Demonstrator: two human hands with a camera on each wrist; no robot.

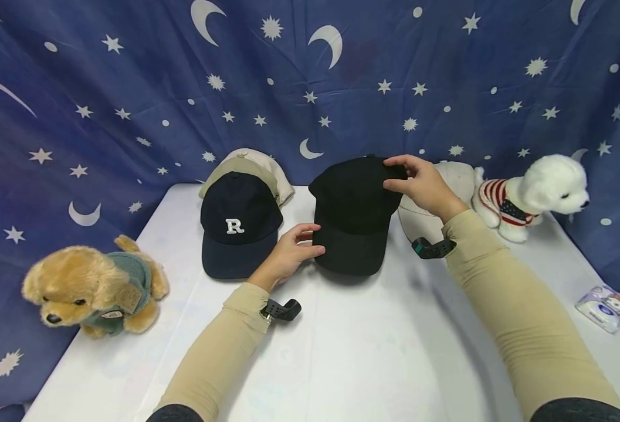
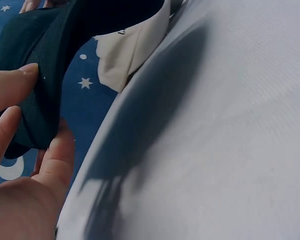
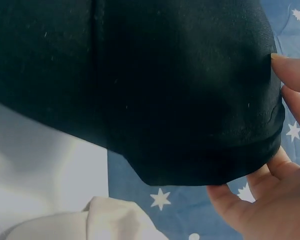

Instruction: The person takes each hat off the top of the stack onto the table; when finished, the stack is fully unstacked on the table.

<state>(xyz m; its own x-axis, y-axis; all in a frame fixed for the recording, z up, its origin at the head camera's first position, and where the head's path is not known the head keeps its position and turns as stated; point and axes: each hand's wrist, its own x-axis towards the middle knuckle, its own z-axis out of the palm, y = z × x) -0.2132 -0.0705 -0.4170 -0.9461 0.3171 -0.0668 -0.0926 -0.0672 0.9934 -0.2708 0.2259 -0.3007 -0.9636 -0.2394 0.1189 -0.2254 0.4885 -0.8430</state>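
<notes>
Left hand (image 1: 287, 251) grips black baseball cap (image 1: 354, 205) near brim, right hand (image 1: 424, 186) pinches crown; opposite sides, likely for balance.

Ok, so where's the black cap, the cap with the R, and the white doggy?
Black cap (image 1: 355, 208), head view: front of its crown.
Cap with the R (image 1: 240, 205), head view: crown, above the letter.
White toy dog (image 1: 539, 190), head view: its head.
</notes>
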